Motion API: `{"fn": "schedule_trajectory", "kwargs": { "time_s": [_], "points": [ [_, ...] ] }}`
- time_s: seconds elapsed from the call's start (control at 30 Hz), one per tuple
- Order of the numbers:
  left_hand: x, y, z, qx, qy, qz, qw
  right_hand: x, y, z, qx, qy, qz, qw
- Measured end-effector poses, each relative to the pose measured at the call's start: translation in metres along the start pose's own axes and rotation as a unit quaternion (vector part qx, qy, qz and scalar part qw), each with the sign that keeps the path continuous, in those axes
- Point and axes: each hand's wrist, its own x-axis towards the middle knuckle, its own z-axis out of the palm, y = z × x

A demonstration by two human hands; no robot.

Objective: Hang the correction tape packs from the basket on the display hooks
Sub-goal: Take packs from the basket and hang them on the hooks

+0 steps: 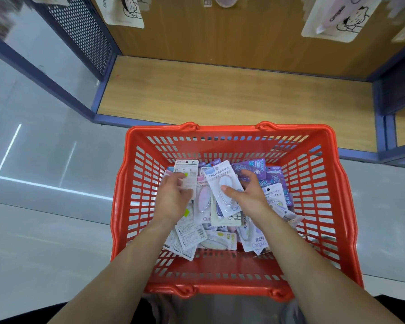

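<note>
In the near red basket (229, 131), right hand (249, 194) pinches a Campus pack (220, 177), thumb on blister, while left hand (173, 197) grips a white-backed pack (188, 168) (blurred); light, stiff, slick cards, prob. best held by the edges.

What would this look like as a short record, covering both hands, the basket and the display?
left hand: grips a white pack, printed back facing up
right hand: pinches a white Campus pack, thumb on its front
red basket: holds a loose pile of packs
display: hung packs above a bare wooden shelf
hooks: not clearly visible
</note>
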Motion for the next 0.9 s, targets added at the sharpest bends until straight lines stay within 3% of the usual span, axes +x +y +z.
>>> {"fn": "schedule_trajectory", "kwargs": {
  "time_s": [0.13,0.27,0.47,0.63,0.77,0.9],
  "points": [
    [0.010,-0.007,-0.004,0.078,0.002,-0.042,0.996,0.001,0.004,-0.006,-0.004,0.025,-0.017,1.000],
    [0.020,-0.010,-0.002,0.068,0.004,-0.051,0.996,0.002,0.007,-0.008,-0.002,0.035,-0.017,0.999],
    [0.003,0.001,0.002,-0.089,0.008,0.001,0.996,0.003,0.005,-0.005,-0.013,0.070,0.004,0.997],
    [-0.018,0.022,0.026,-0.112,-0.041,0.086,0.989,-0.004,-0.001,0.007,-0.061,0.059,-0.036,0.996],
    [-0.018,0.021,0.027,0.003,-0.006,0.101,0.995,-0.005,-0.004,0.008,-0.082,0.064,-0.034,0.994],
    [-0.006,0.023,0.012,-0.135,-0.039,0.047,0.989,-0.005,-0.003,0.006,-0.095,0.048,-0.042,0.993]
  ]
}}
